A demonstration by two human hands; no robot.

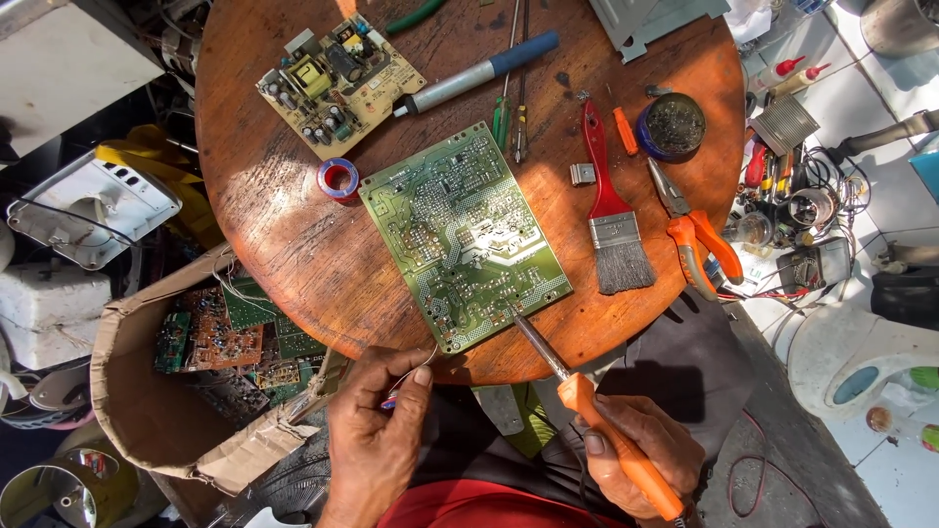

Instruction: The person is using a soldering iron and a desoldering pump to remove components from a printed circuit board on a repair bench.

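Where sun falls, round wooden table [293,225], cluttered floor [880,469]

Soldering iron [597,416] in the right hand [641,450]: smooth orange plastic handle under the fingers, dull grey metal shaft beyond the fingertips. Green circuit board [465,235] at the iron's tip: glossy lacquered face with bright metal solder points; thin solder wire [416,364], shiny metal, pinched between the fingertips of the left hand [377,435]. Round table [293,225], past both sets of fingers: worn matt brown wood, scuffed; brush [611,210], glossy red handle, metal ferrule, coarse grey bristles; box [147,391], rough torn brown cardboard.
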